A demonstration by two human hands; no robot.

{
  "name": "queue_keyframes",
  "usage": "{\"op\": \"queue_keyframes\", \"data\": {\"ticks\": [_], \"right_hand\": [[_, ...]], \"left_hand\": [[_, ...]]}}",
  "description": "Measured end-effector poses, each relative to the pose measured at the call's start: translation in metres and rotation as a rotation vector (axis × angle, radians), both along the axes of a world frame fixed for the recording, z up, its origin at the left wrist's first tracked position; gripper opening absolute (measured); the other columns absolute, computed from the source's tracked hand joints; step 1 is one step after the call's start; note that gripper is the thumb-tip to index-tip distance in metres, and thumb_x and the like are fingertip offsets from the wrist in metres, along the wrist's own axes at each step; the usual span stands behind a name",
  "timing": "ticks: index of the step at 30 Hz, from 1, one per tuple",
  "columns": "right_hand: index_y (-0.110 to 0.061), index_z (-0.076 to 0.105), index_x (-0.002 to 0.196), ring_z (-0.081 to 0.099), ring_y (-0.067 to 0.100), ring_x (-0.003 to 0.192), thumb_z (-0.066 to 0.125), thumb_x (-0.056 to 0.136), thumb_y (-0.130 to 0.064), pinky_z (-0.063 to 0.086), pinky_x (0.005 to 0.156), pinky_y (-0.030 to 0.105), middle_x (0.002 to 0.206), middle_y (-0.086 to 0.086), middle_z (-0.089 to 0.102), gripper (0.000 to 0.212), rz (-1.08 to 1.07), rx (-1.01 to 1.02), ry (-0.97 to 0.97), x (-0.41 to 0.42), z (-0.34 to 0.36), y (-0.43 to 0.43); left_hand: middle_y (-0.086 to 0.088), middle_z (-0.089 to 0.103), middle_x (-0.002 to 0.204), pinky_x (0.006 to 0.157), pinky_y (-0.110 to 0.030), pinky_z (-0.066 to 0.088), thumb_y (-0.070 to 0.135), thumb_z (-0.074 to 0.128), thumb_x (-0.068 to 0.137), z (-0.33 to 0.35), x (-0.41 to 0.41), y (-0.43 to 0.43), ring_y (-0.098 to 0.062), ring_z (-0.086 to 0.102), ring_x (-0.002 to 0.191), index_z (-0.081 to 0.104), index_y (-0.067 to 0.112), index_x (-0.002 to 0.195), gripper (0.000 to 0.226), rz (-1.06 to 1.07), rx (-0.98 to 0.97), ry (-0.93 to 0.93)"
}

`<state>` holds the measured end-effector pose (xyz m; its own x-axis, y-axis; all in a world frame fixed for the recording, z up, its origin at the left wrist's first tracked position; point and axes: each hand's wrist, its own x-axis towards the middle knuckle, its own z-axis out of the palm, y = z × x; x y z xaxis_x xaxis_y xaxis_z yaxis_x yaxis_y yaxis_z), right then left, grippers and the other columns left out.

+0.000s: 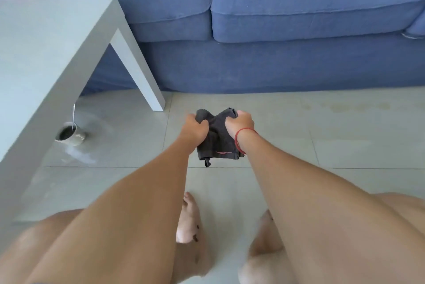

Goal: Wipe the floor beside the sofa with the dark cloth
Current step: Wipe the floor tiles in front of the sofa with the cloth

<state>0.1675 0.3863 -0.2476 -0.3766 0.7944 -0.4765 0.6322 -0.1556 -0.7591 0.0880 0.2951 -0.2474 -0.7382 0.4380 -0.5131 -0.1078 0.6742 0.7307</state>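
head view, wiping step about to begin. i hold the dark grey terry cloth (218, 138) bunched between both hands: my left hand (195, 130) is clenched on its left edge, my right hand (241, 123), with a red thread bracelet (239, 139) at the wrist, is clenched on its right edge. the cloth seems to hang just above the pale grey tiled floor (322, 134); i cannot tell whether it touches. next move, as i judge it: lower the cloth flat and press it across the tiles along the base of the blue fabric sofa (276, 30). a wet sheen spreads near a tipped small grey cup (71, 134) under the pale grey square-legged side table (46, 53), to the left; faint yellowish marks lie to the right.
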Motion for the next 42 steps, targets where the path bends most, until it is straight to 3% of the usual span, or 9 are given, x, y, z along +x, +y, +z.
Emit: {"op": "queue_keyframes", "data": {"ticks": [4, 8, 14, 17, 21, 27, 34, 38, 42], "right_hand": [[-0.012, 0.050, 0.082, 0.050, 0.028, 0.079, 0.045, 0.090, -0.008, 0.038, 0.071, 0.028, 0.089, 0.009, 0.054, 0.009, -0.023, 0.000, -0.061, -0.007, -0.053, 0.014], [-0.013, 0.044, 0.072, 0.050, 0.028, 0.077, 0.042, 0.090, -0.005, 0.038, 0.068, 0.028, 0.088, 0.009, 0.053, 0.020, -0.002, -0.014, -0.130, -0.009, -0.106, 0.030], [-0.015, 0.049, 0.090, 0.050, 0.028, 0.080, 0.043, 0.093, -0.008, 0.040, 0.071, 0.030, 0.092, 0.008, 0.054, 0.009, -0.007, 0.040, -0.188, -0.014, -0.161, 0.050], [-0.009, 0.055, 0.113, 0.058, 0.032, 0.094, 0.044, 0.094, -0.009, 0.048, 0.081, 0.035, 0.114, 0.011, 0.059, 0.022, -0.022, 0.067, -0.194, -0.022, -0.179, 0.057], [-0.014, 0.033, 0.142, 0.041, 0.032, 0.131, 0.053, 0.091, -0.023, 0.035, 0.104, 0.044, 0.153, 0.012, 0.024, 0.055, 0.183, 0.345, -0.420, -0.027, -0.197, 0.054], [-0.024, 0.014, 0.151, -0.004, 0.025, 0.149, 0.040, 0.093, -0.051, 0.001, 0.119, 0.049, 0.161, 0.008, -0.008, 0.069, 0.629, 0.503, -0.436, -0.030, -0.233, 0.033], [-0.029, 0.016, 0.151, -0.002, 0.027, 0.149, 0.026, 0.087, -0.065, -0.004, 0.118, 0.051, 0.162, 0.007, 0.001, 0.075, 0.623, 0.666, -0.444, -0.035, -0.272, 0.032], [-0.028, 0.029, 0.148, 0.013, 0.028, 0.148, 0.026, 0.093, -0.055, 0.006, 0.118, 0.052, 0.160, 0.008, 0.017, 0.061, 0.515, 0.755, -0.471, -0.046, -0.279, 0.028], [-0.028, 0.029, 0.148, 0.012, 0.027, 0.148, 0.028, 0.096, -0.046, 0.005, 0.118, 0.052, 0.160, 0.006, 0.016, 0.054, 0.454, 0.745, -0.474, -0.064, -0.280, 0.032]], "left_hand": [[-0.014, 0.054, 0.121, 0.091, -0.041, 0.051, 0.023, 0.048, 0.097, -0.060, -0.009, 0.012, -0.031, 0.056, 0.108, 0.040, 0.007, 0.130, 0.037, -0.066, -0.086, -0.019], [-0.015, 0.057, 0.121, 0.090, -0.042, 0.052, 0.023, 0.050, 0.096, -0.115, -0.014, 0.026, -0.032, 0.058, 0.109, 0.042, 0.008, 0.128, 0.037, -0.093, -0.138, -0.089], [-0.016, 0.059, 0.118, 0.086, -0.048, 0.056, 0.023, 0.050, 0.095, -0.178, -0.023, 0.043, -0.035, 0.062, 0.104, 0.040, 0.013, 0.127, 0.034, -0.100, -0.177, -0.200], [-0.017, 0.060, 0.117, 0.087, -0.047, 0.056, 0.025, 0.049, 0.096, -0.195, -0.030, 0.050, -0.033, 0.064, 0.102, 0.041, 0.015, 0.126, 0.033, -0.070, -0.155, -0.199], [-0.014, 0.055, 0.126, 0.093, -0.043, 0.049, 0.033, 0.047, 0.097, -0.206, -0.046, 0.043, -0.033, 0.058, 0.112, 0.039, 0.011, 0.136, 0.046, -0.036, -0.243, 0.091], [-0.015, 0.039, 0.144, 0.105, -0.045, 0.033, 0.034, 0.040, 0.099, -0.222, -0.089, 0.028, -0.033, 0.035, 0.133, 0.040, 0.013, 0.141, 0.046, -0.066, -0.399, 0.491], [-0.006, 0.008, 0.164, 0.120, -0.046, -0.001, 0.038, 0.027, 0.102, -0.265, -0.129, 0.044, -0.024, 0.002, 0.151, 0.025, 0.026, 0.153, 0.052, -0.069, -0.427, 0.636], [-0.001, 0.010, 0.164, 0.121, -0.047, -0.003, 0.038, 0.020, 0.102, -0.283, -0.124, 0.037, -0.019, 0.003, 0.152, 0.018, 0.024, 0.155, 0.056, -0.020, -0.422, 0.676], [0.000, 0.009, 0.164, 0.121, -0.046, -0.003, 0.038, 0.019, 0.101, -0.285, -0.123, 0.036, -0.019, 0.002, 0.152, 0.017, 0.024, 0.156, 0.056, -0.015, -0.429, 0.688]]}}
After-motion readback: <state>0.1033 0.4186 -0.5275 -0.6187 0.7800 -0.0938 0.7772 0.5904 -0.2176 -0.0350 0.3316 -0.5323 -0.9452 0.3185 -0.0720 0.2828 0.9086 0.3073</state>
